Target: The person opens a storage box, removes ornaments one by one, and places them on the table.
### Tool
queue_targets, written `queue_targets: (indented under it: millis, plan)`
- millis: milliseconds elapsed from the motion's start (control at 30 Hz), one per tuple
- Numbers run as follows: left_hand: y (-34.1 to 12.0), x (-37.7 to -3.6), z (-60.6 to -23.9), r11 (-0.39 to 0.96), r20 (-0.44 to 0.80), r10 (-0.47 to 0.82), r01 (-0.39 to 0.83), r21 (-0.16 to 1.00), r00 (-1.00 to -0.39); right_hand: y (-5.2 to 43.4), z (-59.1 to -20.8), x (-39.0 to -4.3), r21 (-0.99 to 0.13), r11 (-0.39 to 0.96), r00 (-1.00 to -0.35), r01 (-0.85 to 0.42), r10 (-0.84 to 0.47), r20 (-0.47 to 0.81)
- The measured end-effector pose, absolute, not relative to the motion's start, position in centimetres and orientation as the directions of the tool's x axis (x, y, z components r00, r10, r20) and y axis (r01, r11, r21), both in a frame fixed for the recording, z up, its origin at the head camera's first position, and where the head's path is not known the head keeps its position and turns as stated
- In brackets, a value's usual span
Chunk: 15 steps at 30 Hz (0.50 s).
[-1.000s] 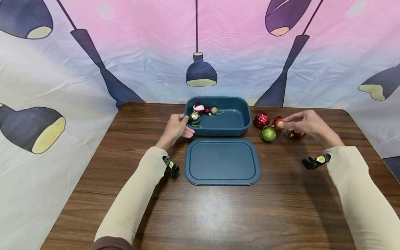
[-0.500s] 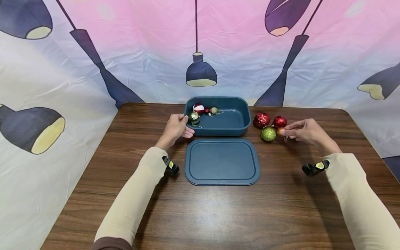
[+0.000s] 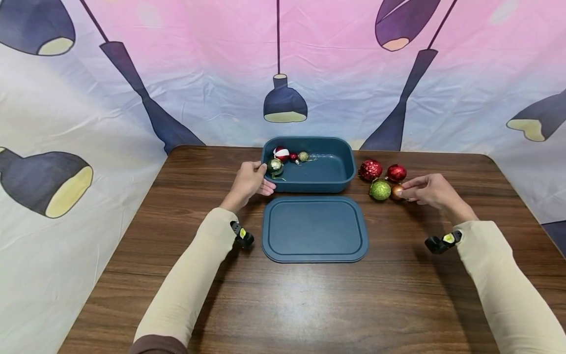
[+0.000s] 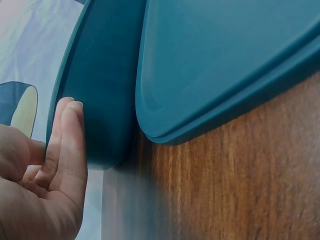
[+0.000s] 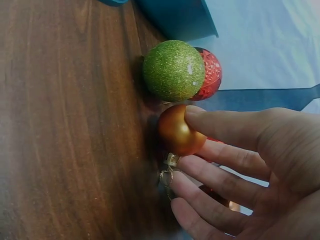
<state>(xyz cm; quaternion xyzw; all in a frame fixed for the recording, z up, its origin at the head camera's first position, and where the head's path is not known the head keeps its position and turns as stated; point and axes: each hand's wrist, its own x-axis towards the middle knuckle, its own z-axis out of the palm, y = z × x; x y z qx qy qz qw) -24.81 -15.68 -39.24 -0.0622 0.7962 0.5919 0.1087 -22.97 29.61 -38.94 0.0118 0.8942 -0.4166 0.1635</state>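
My left hand (image 3: 248, 183) holds the near-left corner of a dark teal rectangular box (image 3: 309, 187); in the left wrist view its fingers lie along the outer wall. Inside the box are a red-and-white bauble (image 3: 281, 153), a shiny gold one (image 3: 275, 167), a small red one (image 3: 294, 157) and a small glittery gold one (image 3: 303, 156). On the right, my right hand (image 3: 435, 191) pinches a copper-orange bauble (image 5: 177, 131) between thumb and fingers, low over the table. Its gold cap and string show in the right wrist view. Beside it is a green glitter bauble (image 3: 380, 190).
A flat teal lid (image 3: 315, 229) lies on the wooden table (image 3: 309, 305) in front of the box. Two red baubles, one textured (image 3: 370, 170) and one shiny (image 3: 396, 172), sit behind the green one. Another shiny bauble (image 5: 215, 196) is partly hidden behind my right fingers.
My right hand has come down and slightly toward me with the copper-orange bauble, from in front of the shiny red bauble to beside the green one. My left hand and the box have stayed put.
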Motion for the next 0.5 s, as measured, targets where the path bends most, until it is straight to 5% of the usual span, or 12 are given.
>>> queue_targets:
  millis: [500]
  plan:
    - [-15.65,-24.89,-39.36,0.288,-0.244,0.027,-0.226,0.931,-0.969,29.72,-38.50,-22.92,-0.734,0.667,-0.952,0.130,-0.122,-0.280]
